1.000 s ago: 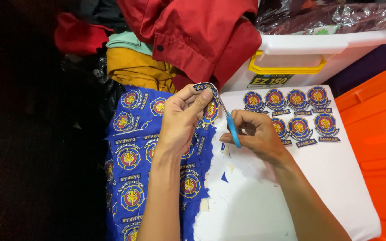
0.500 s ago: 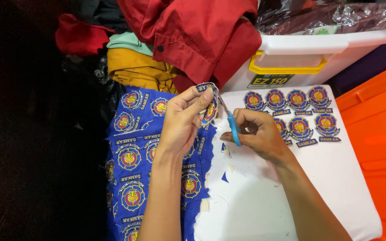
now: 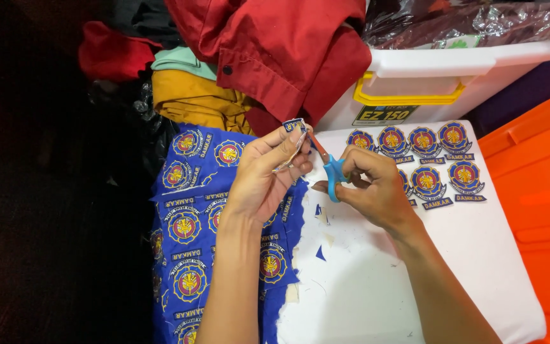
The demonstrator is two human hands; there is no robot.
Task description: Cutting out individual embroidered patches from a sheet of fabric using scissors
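My left hand [image 3: 263, 178] pinches a small embroidered patch [image 3: 294, 127] by its edge and holds it up above the blue fabric. My right hand [image 3: 377, 188] grips blue-handled scissors [image 3: 332, 173], whose blades point up-left and meet the patch's lower edge. Under my left forearm lies a blue cloth sheet [image 3: 192, 223] covered with several round badge emblems. Both hands work over the left edge of a white board [image 3: 415, 274].
Several cut-out round badges [image 3: 431, 159] lie in rows on the white board's far right part. Small cloth scraps [image 3: 321, 236] lie near its left edge. A white plastic bin with yellow handle [image 3: 415, 89], red garments [image 3: 288, 51], and an orange lid [image 3: 542, 191] surround the work.
The left hand has turned the patch slightly and the scissors have shifted a little along its edge. Both hands stay in nearly the same place.
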